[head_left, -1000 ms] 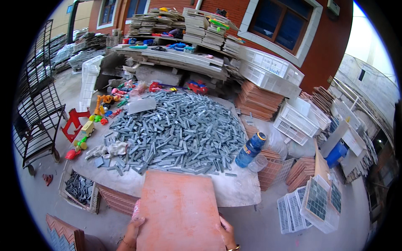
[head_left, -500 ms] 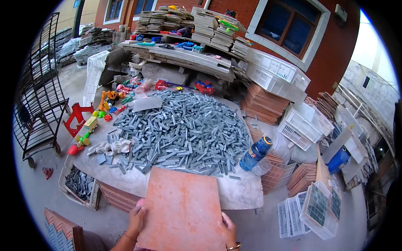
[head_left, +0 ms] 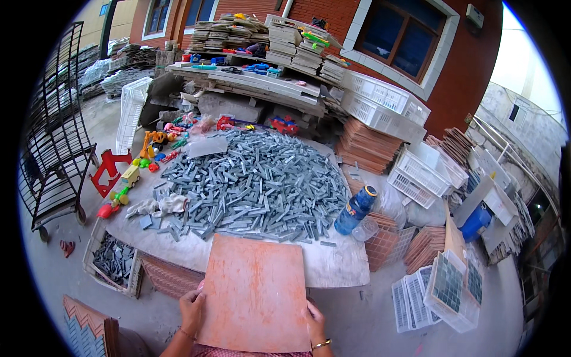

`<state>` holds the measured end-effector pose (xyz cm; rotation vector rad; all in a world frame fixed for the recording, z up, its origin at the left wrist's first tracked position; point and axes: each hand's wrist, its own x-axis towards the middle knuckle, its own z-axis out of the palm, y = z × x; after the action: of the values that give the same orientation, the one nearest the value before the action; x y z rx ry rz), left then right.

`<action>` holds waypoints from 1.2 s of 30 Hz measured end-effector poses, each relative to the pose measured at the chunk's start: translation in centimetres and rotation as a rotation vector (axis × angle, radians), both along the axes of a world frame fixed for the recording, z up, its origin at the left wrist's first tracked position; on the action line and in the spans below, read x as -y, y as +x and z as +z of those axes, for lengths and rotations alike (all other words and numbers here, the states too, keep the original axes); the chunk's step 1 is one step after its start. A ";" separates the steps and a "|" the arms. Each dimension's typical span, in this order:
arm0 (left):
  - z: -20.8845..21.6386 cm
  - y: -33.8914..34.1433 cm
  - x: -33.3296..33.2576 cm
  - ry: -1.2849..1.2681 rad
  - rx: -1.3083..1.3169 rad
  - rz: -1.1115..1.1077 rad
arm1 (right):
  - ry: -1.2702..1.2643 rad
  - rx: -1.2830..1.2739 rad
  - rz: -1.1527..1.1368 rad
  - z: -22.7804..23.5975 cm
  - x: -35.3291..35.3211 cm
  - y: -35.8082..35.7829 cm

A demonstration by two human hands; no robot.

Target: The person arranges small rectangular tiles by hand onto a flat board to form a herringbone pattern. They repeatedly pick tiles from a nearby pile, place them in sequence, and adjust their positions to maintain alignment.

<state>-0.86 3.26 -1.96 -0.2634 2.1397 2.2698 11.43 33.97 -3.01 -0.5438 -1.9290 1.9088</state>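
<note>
The fingers of my left hand (head_left: 191, 310) and right hand (head_left: 316, 320) pinch the sides of a flat, square, orange board (head_left: 254, 294). It is before me, near a big pile of thin grey sticks (head_left: 262, 187) on a pale table (head_left: 333, 266).

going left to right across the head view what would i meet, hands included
Black wire cart → white gloves → left hand → reddish board → right hand → blue bottle → blue barrel.
</note>
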 end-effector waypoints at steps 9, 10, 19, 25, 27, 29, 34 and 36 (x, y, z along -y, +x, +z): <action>-1.9 1.5 0.5 0.040 -0.042 -0.005 | 0.174 0.006 -0.058 -2.5 -0.1 1.3; -2.1 1.7 0.5 -0.014 -0.084 0.002 | 0.210 -0.001 -0.069 -2.7 -0.1 1.2; 2.1 -1.8 0.4 -0.689 -0.377 -0.125 | 0.707 0.160 0.090 4.1 -2.5 -4.4; 0.0 -14.8 -4.7 -0.938 -0.854 -0.309 | 1.072 0.163 0.257 -0.7 -5.8 -17.4; -0.8 -17.7 -6.0 -1.050 -0.872 -0.375 | 1.159 0.252 0.287 -1.5 -6.4 -20.3; -0.5 -17.6 -5.8 -1.031 -0.657 -0.470 | 1.147 0.339 0.311 -0.4 -5.6 -20.7; -0.7 -15.4 -5.9 -0.928 -0.676 -0.322 | 1.126 0.233 0.296 0.1 -5.6 -20.4; -1.1 -15.3 -6.0 -0.934 -0.636 -0.339 | 1.208 0.215 0.275 -0.1 -5.3 -20.2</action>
<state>-16.16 9.28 -3.09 0.8669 3.0774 1.1111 -8.78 39.30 -3.12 -0.0921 -2.8918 0.4884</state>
